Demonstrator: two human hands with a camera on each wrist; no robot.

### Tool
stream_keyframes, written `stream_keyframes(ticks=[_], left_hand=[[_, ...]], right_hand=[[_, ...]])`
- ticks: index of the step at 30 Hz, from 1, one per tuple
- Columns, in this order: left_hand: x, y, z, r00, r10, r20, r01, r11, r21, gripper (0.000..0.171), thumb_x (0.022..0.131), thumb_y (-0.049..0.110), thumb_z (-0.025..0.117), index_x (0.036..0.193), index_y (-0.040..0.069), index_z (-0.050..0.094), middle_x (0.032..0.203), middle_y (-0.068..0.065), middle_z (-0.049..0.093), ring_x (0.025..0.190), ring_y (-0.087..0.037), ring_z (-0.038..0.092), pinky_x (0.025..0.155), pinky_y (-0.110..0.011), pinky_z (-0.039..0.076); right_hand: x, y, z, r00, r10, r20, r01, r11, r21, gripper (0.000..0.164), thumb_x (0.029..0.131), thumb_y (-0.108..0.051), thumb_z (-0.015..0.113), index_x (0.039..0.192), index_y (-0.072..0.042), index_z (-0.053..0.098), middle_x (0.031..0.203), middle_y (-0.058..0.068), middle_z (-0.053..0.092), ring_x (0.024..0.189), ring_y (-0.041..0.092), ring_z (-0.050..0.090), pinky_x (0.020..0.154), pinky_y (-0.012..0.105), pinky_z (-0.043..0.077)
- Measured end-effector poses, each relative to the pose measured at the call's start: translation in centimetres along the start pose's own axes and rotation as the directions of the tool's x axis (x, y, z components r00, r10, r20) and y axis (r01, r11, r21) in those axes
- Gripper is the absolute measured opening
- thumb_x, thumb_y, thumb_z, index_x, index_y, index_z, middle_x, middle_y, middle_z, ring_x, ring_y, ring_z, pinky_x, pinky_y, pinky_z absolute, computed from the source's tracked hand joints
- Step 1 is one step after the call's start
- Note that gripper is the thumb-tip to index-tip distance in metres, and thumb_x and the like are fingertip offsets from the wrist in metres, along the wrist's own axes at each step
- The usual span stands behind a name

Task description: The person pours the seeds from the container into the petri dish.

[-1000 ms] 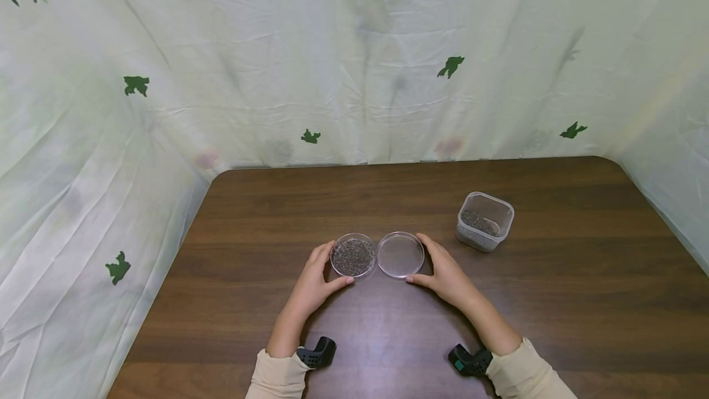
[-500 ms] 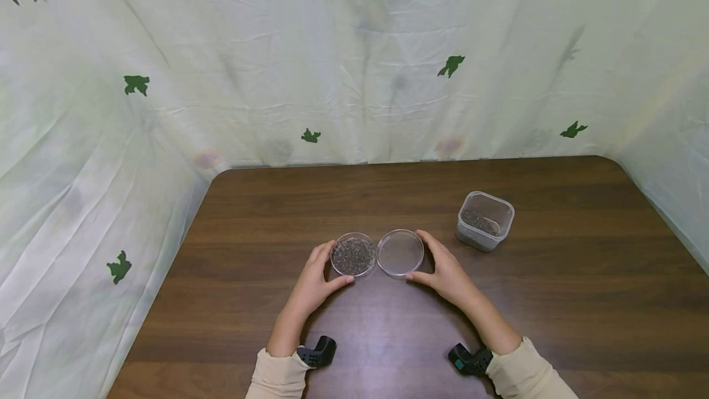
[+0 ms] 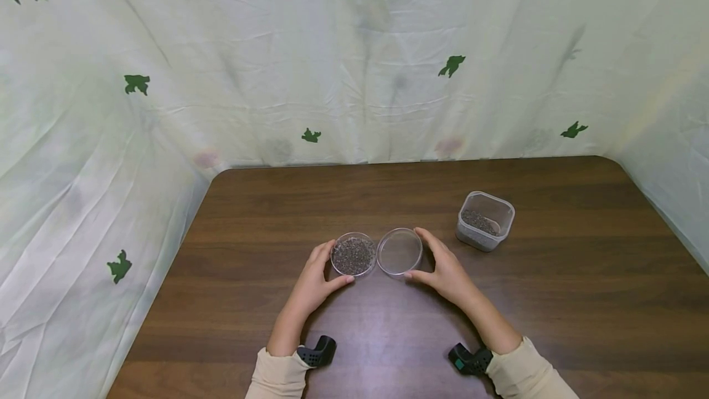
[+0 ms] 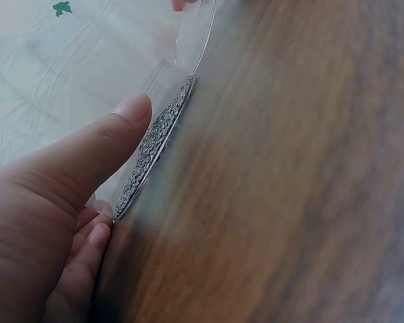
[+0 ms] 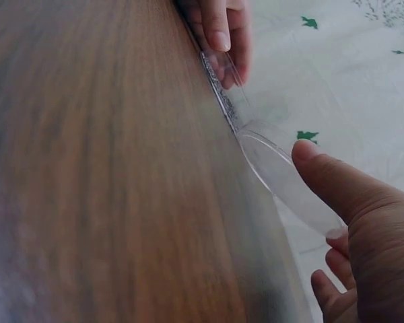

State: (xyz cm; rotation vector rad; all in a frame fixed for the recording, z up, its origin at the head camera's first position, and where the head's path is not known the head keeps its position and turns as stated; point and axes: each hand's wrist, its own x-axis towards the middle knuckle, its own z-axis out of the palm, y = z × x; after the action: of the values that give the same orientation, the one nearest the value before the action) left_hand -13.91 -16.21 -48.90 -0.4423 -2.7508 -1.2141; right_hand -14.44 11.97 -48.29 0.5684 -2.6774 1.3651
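A clear round petri dish (image 3: pixel 373 266) filled with grey granules (image 3: pixel 353 255) lies on the table. My left hand (image 3: pixel 312 283) holds it by the left side, thumb at the near rim and fingers round the far side. Just right of it, my right hand (image 3: pixel 450 276) grips the dish's clear lid (image 3: pixel 399 252) between thumb and fingers. In the right wrist view the lid (image 5: pixel 283 176) is tilted, its right side raised off the table and its left edge right at the dish. The left wrist view shows the granules (image 4: pixel 158 134) level with my left thumb (image 4: pixel 114 138).
A clear square plastic tub (image 3: pixel 485 242) with some grey granules stands behind and right of my right hand. The brown wooden table (image 3: pixel 581 276) is enclosed by white cloth (image 3: pixel 365 91) with green leaf shapes at the back and sides.
My right hand has shifted slightly left and away from me, tilting the lid with its right side rising. The left hand and the dish stay in place.
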Motion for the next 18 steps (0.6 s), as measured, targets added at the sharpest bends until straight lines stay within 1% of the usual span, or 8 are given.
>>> stream_keyframes(ticks=[7, 18], left_hand=[[0.0, 0.01, -0.01, 1.0, -0.007, 0.004, 0.007, 1.0, 0.004, 0.082, 0.068, 0.029, 0.078, 0.132, -0.002, 0.038, 0.128, -0.02, 0.041, 0.118, -0.032, 0.039, 0.097, -0.046, 0.031], [-0.04, 0.03, -0.05, 1.0, -0.014, 0.008, 0.014, 1.0, 0.012, 0.082, 0.069, 0.03, 0.078, 0.133, -0.003, 0.037, 0.129, -0.02, 0.04, 0.119, -0.033, 0.038, 0.097, -0.046, 0.031]], right_hand=[[0.23, -0.39, -0.05, 0.999, -0.026, -0.021, 0.026, 0.999, 0.02, 0.087, 0.066, -0.029, 0.08, 0.137, -0.01, 0.033, 0.135, 0.009, 0.04, 0.124, 0.026, 0.034, 0.097, 0.047, 0.031], [0.85, -0.85, 0.26, 0.995, -0.074, -0.061, 0.076, 0.996, 0.04, 0.087, 0.065, -0.031, 0.08, 0.136, -0.008, 0.036, 0.134, 0.006, 0.042, 0.123, 0.023, 0.036, 0.097, 0.045, 0.031]])
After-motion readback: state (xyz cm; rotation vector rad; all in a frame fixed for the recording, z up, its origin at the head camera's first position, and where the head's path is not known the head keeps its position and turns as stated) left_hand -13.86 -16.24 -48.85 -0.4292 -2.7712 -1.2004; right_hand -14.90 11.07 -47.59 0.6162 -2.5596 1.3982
